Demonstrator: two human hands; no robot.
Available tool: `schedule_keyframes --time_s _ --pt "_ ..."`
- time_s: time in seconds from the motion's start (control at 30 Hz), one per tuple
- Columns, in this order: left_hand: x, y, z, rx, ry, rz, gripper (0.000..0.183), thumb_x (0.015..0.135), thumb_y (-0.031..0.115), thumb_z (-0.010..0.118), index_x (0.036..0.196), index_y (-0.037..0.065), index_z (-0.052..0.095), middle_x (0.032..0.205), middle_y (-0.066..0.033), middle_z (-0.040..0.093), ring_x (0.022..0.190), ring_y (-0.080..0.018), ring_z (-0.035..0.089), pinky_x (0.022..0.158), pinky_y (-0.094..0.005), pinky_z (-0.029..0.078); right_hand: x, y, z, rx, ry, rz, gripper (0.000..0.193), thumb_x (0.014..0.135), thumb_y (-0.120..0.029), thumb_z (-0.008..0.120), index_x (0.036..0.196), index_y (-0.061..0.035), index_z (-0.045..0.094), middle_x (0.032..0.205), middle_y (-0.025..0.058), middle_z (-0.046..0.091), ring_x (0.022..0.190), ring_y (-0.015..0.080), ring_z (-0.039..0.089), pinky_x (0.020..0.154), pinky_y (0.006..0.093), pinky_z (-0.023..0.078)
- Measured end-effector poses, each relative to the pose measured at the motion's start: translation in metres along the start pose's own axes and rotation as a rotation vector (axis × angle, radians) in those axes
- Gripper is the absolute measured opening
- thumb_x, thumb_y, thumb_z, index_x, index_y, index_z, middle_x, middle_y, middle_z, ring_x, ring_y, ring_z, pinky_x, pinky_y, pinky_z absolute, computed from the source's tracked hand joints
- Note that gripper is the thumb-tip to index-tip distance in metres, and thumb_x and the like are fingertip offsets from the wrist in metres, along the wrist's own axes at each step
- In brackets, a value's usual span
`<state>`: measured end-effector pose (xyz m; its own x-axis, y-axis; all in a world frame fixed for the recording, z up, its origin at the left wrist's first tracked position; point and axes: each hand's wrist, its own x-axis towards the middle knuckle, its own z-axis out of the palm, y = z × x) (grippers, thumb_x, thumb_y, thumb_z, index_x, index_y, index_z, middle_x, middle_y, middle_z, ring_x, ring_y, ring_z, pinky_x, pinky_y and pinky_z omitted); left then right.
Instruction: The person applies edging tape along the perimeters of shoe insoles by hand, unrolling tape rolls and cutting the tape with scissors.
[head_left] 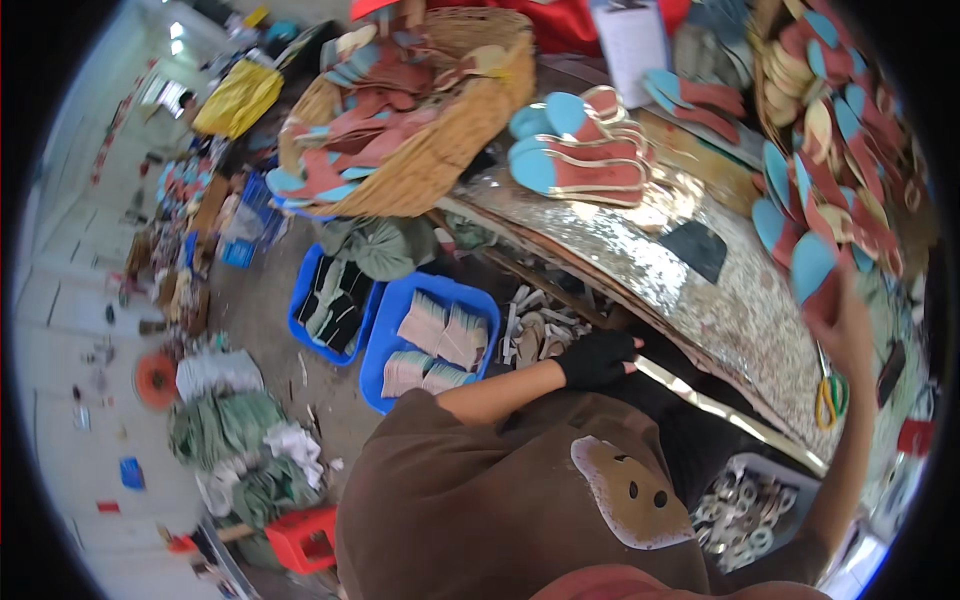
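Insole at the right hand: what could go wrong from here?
The right hand seems to grip an insole beside a loose, overlapping pile; pulling it away might make others slide.

Scissors lie close to the right forearm; a sweep of that arm could knock or snag them.

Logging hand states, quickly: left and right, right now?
Left hand: partly curled; whether it holds anything cannot be told.
Right hand: closed on a blue-and-red insole.
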<state>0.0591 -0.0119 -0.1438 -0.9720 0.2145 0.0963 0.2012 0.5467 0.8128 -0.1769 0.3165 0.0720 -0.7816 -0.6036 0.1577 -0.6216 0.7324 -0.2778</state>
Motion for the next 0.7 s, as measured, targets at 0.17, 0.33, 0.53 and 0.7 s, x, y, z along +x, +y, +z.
schedule_keyframes --time_s 0.17,0.33,0.53,0.7 --pt "0.013 0.006 0.004 0.086 -0.062 -0.020 0.033 0.080 0.027 0.070 0.105 0.007 0.061 0.105 -0.0147 0.063 0.099 -0.0349 0.060 0.079 -0.0433 0.048 -0.009 -0.066 0.068 0.057 -0.086 -0.193 0.086 0.061 -0.021 0.085 0.136 -0.0042 0.046 0.106 0.0197 0.064 0.098 0.0407 0.061 0.087 0.0448 0.048" --pt "0.018 0.045 -0.022 0.017 -0.042 -0.120 0.019 0.078 0.023 0.071 0.089 0.009 0.063 0.084 -0.0120 0.066 0.082 -0.0336 0.063 0.070 -0.0429 0.048 -0.022 -0.127 0.078 0.112 0.152 -0.183 0.066 0.072 -0.015 0.078 0.132 -0.0068 0.052 0.126 0.0179 0.057 0.116 0.0372 0.052 0.099 0.0444 0.041" --pt "0.012 0.105 -0.094 -0.189 -0.077 0.020 0.019 0.083 0.023 0.069 0.083 0.005 0.063 0.073 -0.0115 0.065 0.070 -0.0268 0.066 0.066 -0.0343 0.049 -0.111 -0.166 0.110 0.298 -0.124 -0.162 0.019 0.083 -0.016 0.069 0.092 -0.0033 0.059 0.078 0.0150 0.058 0.072 0.0376 0.057 0.064 0.0459 0.044" --pt "-0.016 0.080 -0.125 -0.243 -0.227 -0.014 0.025 0.084 0.027 0.070 0.088 0.003 0.063 0.081 -0.0094 0.067 0.076 -0.0209 0.065 0.070 -0.0346 0.049 -0.187 -0.051 0.066 0.172 -0.026 0.032 0.021 0.077 -0.012 0.072 0.077 -0.0004 0.054 0.071 0.0156 0.051 0.069 0.0357 0.051 0.064 0.0424 0.039"
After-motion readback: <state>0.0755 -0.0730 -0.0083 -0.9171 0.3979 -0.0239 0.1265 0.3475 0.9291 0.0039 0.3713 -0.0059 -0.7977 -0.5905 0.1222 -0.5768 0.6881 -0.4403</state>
